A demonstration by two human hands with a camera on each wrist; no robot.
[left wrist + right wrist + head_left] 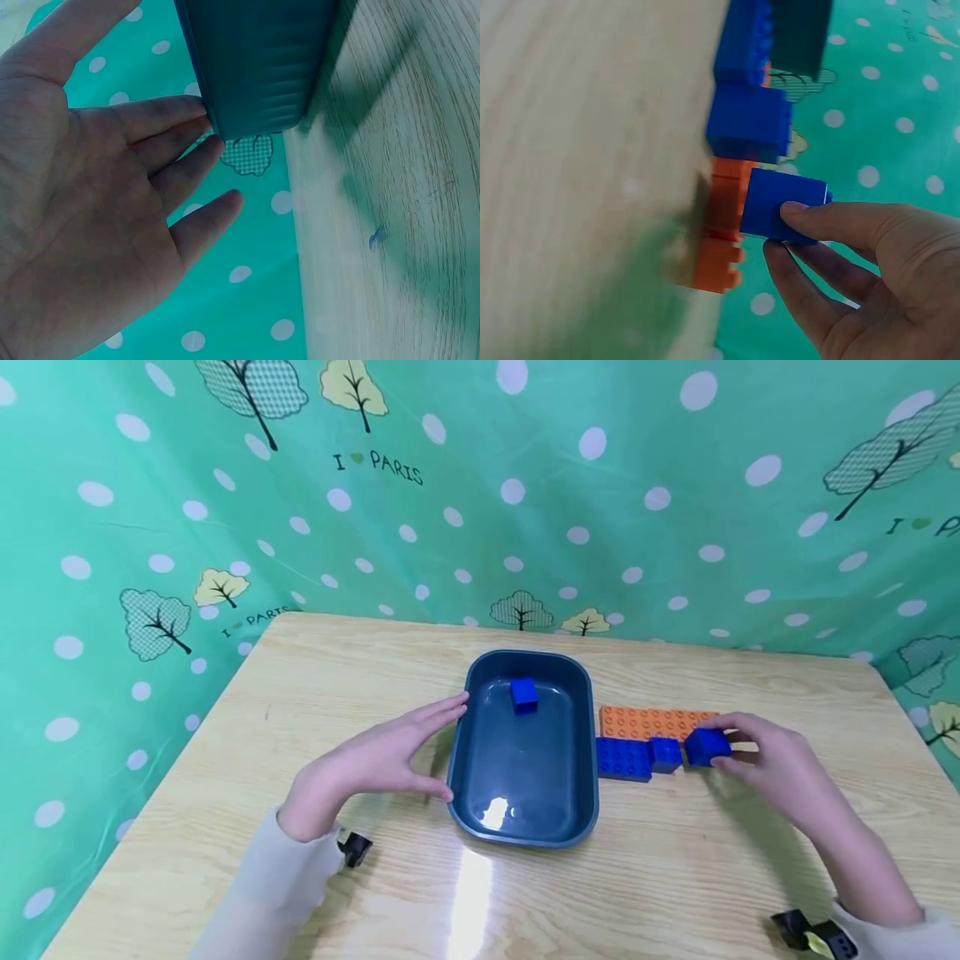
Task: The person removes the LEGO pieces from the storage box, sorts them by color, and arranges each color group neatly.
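A dark blue plastic bin (532, 752) stands on the table with one blue toy block (524, 695) inside, near its far end. My left hand (382, 752) touches the bin's left rim with straight, spread fingers. Between thumb and fingers my right hand (765, 760) pinches a blue toy block (784, 204). In the right wrist view this block looks raised off the table, beside the orange bricks (724, 217). A similar blue block (665, 755) sits just left of it, next to a longer studded blue brick (624, 759).
Behind the blue bricks, a row of orange studded bricks (652, 723) lies to the right of the bin. The wooden table (360, 668) meets a green dotted curtain (480, 510) at its back edge. Light reflects off the tabletop in front of the bin.
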